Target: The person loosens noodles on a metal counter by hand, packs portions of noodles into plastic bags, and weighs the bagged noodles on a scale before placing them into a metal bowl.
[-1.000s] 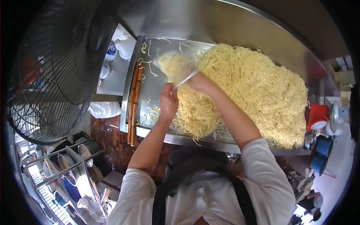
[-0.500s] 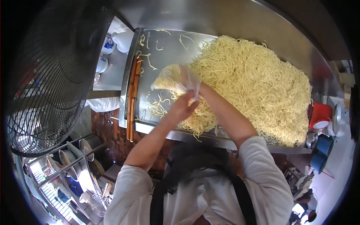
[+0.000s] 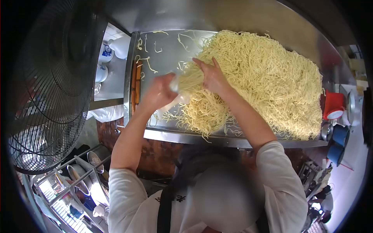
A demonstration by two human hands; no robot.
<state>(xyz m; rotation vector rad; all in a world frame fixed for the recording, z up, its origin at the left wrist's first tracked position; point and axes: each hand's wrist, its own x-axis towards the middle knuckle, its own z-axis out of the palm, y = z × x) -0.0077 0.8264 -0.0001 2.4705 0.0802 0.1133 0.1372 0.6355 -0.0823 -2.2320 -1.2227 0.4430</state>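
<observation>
My left hand point(image 3: 160, 91) is closed, slightly blurred, on the edge of a clear plastic bag point(image 3: 182, 98). My right hand point(image 3: 214, 77) grips a bunch of pale yellow noodles point(image 3: 191, 79) at the mouth of the bag; two of its fingers point away and the others are hidden. The bag hangs over the steel counter, its outline partly smeared. A smaller clump of noodles point(image 3: 206, 112) lies just below my hands. To the right spreads a large heap of noodles point(image 3: 268, 81).
Steel counter point(image 3: 167, 50) carries stray strands. Brown wooden sticks point(image 3: 136, 83) lie along its left edge. A large fan point(image 3: 50, 97) stands at left, with white jugs point(image 3: 121, 47) behind. A red container point(image 3: 334, 101) and blue containers point(image 3: 340, 135) are at right.
My hands have moved apart, the left one out to the left with the bag. A bunch of noodles now shows at my right hand, which was behind the plastic before.
</observation>
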